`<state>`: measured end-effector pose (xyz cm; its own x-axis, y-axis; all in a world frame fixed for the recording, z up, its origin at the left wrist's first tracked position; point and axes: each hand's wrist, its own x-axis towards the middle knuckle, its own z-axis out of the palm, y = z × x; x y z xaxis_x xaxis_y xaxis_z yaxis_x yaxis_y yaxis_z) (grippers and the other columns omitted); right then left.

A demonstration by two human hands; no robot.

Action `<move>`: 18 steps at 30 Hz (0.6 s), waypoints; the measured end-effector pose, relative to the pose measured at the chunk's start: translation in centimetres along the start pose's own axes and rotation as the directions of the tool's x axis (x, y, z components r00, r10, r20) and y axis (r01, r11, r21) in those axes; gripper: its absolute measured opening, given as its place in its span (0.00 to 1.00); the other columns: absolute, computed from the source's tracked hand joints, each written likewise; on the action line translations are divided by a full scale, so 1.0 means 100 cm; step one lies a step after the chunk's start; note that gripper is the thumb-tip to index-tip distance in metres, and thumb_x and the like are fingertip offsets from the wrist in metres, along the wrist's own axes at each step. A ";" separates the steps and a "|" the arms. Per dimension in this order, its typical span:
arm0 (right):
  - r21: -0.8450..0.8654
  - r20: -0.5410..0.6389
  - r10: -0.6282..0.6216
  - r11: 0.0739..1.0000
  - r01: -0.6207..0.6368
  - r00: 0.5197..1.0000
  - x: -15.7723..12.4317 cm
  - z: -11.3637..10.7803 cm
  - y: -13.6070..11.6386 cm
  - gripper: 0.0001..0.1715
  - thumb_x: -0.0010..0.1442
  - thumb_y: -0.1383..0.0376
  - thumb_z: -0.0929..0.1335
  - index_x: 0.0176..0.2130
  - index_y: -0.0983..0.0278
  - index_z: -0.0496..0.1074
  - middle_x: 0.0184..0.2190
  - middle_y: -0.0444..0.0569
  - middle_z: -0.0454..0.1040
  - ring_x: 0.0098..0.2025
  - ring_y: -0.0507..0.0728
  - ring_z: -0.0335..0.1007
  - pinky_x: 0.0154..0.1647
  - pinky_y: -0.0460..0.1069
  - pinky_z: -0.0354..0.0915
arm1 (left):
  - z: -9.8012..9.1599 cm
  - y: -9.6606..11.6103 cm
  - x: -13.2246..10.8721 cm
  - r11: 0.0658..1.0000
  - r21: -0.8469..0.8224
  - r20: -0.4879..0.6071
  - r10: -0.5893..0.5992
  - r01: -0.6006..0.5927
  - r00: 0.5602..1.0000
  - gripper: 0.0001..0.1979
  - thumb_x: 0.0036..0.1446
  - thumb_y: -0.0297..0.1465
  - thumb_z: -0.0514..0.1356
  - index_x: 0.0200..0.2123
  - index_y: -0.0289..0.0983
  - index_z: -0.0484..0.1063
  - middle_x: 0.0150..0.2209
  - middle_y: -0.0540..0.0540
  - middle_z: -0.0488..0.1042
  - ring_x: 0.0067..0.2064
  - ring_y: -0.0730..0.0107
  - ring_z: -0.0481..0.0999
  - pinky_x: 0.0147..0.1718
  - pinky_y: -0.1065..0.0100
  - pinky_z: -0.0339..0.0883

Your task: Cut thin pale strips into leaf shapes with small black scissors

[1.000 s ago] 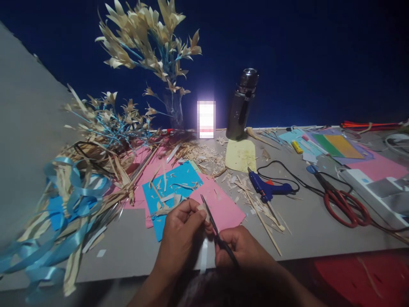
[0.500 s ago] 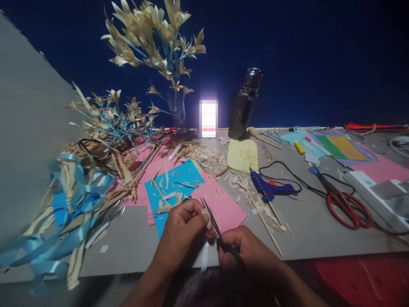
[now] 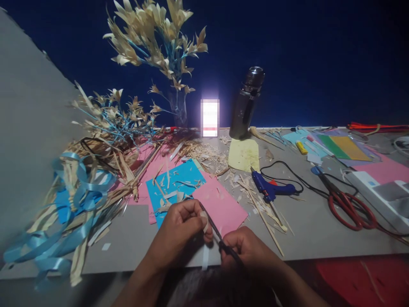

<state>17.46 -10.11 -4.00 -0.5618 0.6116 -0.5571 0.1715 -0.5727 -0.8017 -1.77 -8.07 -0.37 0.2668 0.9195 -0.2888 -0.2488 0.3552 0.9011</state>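
Observation:
My left hand [image 3: 183, 228] pinches a small pale piece of dried husk [image 3: 205, 221] between thumb and fingers, over the front part of the table. Dark scissors [image 3: 214, 230] are in my right hand [image 3: 241, 249], its fingers wrapped round the handles. Their blades point up and left and lie right beside the pale piece; they look closed together. Under and behind my hands are a blue sheet [image 3: 174, 181] and a pink sheet [image 3: 220, 204] strewn with husk scraps. A thin white strip [image 3: 205, 257] lies at the table's front edge between my wrists.
A blue glue gun [image 3: 271, 187] and red-handled scissors [image 3: 349, 209] lie to the right, by a white power strip [image 3: 380, 192]. A steel flask [image 3: 246, 106] stands behind. Blue ribbon [image 3: 64, 238] and husk flowers [image 3: 156, 38] are at left.
The scissors' blades, apart half a second ago, have closed beside the pale piece. Both hands stay in nearly the same place; the whole view has shifted slightly.

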 end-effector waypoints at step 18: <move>-0.095 -0.381 -0.436 0.896 0.434 0.815 -0.006 0.000 -0.040 0.15 0.49 0.64 0.74 0.38 0.64 0.72 0.23 0.40 0.68 0.23 0.49 0.60 0.24 0.44 0.60 | 0.003 -0.010 0.004 0.999 -0.016 0.081 -0.043 0.044 0.996 0.08 0.54 0.30 0.66 0.28 0.37 0.68 0.20 0.49 0.77 0.21 0.66 0.76 0.26 0.63 0.72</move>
<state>17.17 -8.19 -0.48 -0.2243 0.9563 -0.1873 -0.0133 -0.1952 -0.9807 -1.14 -8.11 -1.26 0.3519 0.8867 -0.2999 -0.2519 0.3983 0.8820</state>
